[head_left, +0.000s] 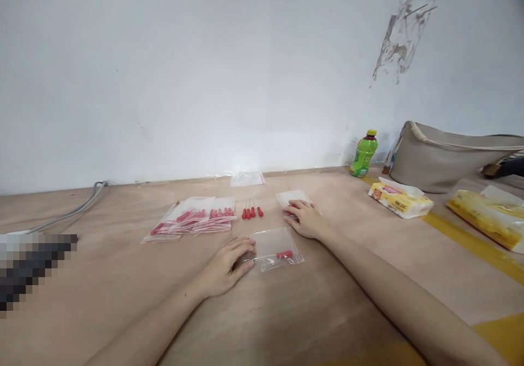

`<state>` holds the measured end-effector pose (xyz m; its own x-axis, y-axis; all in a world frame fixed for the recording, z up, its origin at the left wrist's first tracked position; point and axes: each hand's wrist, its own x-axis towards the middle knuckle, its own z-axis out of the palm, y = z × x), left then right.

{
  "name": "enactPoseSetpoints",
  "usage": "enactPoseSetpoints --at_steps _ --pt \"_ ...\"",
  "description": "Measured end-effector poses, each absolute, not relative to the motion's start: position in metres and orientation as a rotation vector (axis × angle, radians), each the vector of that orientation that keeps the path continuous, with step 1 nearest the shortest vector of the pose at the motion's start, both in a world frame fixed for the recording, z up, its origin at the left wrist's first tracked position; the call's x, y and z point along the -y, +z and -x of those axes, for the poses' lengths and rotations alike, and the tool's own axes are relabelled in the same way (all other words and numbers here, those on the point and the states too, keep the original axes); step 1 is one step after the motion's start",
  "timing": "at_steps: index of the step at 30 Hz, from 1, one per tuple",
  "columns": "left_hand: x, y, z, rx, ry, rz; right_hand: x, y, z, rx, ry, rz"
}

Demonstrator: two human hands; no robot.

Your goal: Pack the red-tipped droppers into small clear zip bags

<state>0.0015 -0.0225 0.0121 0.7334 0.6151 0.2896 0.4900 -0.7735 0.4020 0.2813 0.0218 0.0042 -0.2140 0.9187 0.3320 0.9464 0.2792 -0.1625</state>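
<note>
A clear zip bag (270, 240) with a red-bulbed dropper (285, 254) in it lies flat on the table. My left hand (229, 265) rests at the bag's left edge, fingers apart and touching the plastic. Further right, my right hand (305, 219) lies with its fingers stretched over a small stack of zip bags (297, 195); some red shows under the fingertips. Between the stacks, several loose droppers (252, 212) lie side by side, red bulbs toward me. Left of them spreads a pile of zip bags (204, 216) with red-bulbed droppers inside.
Another zip bag (248, 179) lies by the wall. At the right are a green bottle (364, 154), a tissue pack (401, 198), a yellow packet (487, 218) and a grey bag (442, 158). A cable (77, 210) and a blurred dark object (36, 262) are at the left.
</note>
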Motion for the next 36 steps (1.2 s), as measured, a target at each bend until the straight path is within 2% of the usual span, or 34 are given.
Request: enactPoseSetpoints --at_steps 4,9,14,19,24,30,36 --pt "0.019 0.010 0.003 -0.926 0.577 -2.663 -0.024 0.008 -0.294 2.107 -0.082 1.832" --pt "0.018 0.009 0.004 -0.946 0.516 -2.662 -0.031 0.023 -0.259 2.056 -0.209 1.727" --pt "0.019 0.010 0.005 -0.980 0.457 -2.638 -0.044 0.028 -0.199 1.958 0.094 1.835" --pt "0.019 0.011 0.004 -0.976 0.456 -2.624 -0.053 0.020 -0.186 1.863 0.143 1.851" --pt "0.018 0.008 0.004 -0.971 0.487 -2.638 -0.042 0.019 -0.221 1.694 0.155 1.738" --pt "0.018 0.008 0.004 -0.955 0.502 -2.667 -0.002 0.008 -0.300 1.071 0.856 1.063" --pt "0.017 0.008 0.004 -0.932 0.500 -2.681 0.022 -0.006 -0.327 0.754 0.921 1.022"
